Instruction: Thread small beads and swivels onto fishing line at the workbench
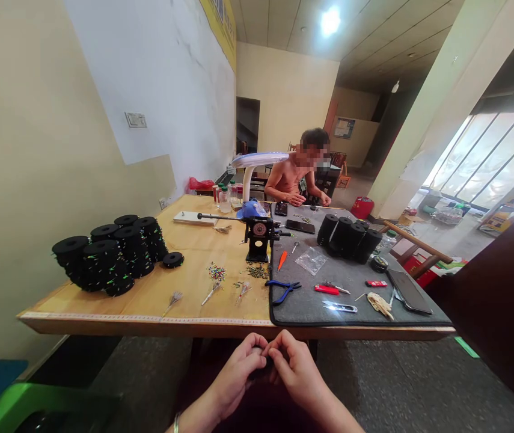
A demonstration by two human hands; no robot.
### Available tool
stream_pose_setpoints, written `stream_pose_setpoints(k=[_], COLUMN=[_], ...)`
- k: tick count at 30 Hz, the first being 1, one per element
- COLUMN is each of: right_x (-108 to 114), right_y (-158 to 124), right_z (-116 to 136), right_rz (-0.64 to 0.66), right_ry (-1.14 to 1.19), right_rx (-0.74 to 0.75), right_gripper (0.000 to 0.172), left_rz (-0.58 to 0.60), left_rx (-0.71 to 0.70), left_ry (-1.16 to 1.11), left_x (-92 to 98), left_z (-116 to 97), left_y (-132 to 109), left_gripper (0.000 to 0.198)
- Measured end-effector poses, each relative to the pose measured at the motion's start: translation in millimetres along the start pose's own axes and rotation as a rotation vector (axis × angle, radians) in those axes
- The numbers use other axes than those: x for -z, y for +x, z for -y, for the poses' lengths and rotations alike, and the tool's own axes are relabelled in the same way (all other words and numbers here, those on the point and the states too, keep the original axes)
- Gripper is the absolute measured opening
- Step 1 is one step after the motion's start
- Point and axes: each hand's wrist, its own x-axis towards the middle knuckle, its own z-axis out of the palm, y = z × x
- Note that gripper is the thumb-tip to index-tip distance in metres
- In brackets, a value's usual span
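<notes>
Just in front of the table's near edge, my left hand point(241, 365) and my right hand point(293, 364) meet with their fingertips together. Both are closed in a pinch. Whatever they hold is too small or too hidden to name; something dark shows between and below the fingers. Beyond them on the wooden table point(157, 310) are bundles of fine light stems point(211, 292) and a heap of small coloured beads point(216, 272). Blue-handled pliers point(284, 291) and silver thread snips point(340, 307) lie on the grey mat point(299, 313) nearby.
Black foam spools point(103, 255) stand stacked at the left, more dark rolls point(349, 237) at the right. A black winding machine with a dial point(258, 237) and a lamp point(259, 160) stand mid-table. Phones point(300, 227) lie on the mat. Another person point(290, 177) sits at the far side.
</notes>
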Motion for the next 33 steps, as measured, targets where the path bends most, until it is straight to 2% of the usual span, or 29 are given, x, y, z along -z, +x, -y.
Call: stream_pose_setpoints(k=[5,10,13,19,26,29,33], right_x=[0.8,-0.1,-1.0,-2.4,-1.8,-0.7,-0.6], right_y=[0.3,0.1,-0.6,-0.2,1.3,2.9,7.0], right_z=[2.1,-0.7,-1.2,-2.4,-0.6,-0.8,-3.0], right_rz=[-0.047,-0.005,0.001,-0.026,-0.065,-0.047,0.006], right_ry=[-0.114,0.052,0.076,-0.122,-0.354,-0.281,0.010], right_rx=[0.075,0.013,0.013,0.052,0.160,0.119,-0.067], right_gripper=[0.015,0.018,0.018,0.016,0.014,0.014,0.018], left_rz=[-0.012,0.007,0.014,-0.004,-0.043,-0.047,-0.032], left_rx=[-0.034,0.011,0.028,0.017,-0.013,-0.003,0.023], left_ry=[0.001,-0.051,-0.077,-0.094,0.077,0.097,0.030], left_x=[-0.2,-1.1,-1.2,-1.7,-0.4,-0.3,-0.4], left_z=[0.7,-2.5,-3.9,-4.0,-4.0,-3.5,-2.3], left_y=[1.1,-0.9,-2.3,-0.6,1.3,0.4,0.0], left_gripper=[0.013,0.011,0.012,0.016,0.011,0.015,0.012])
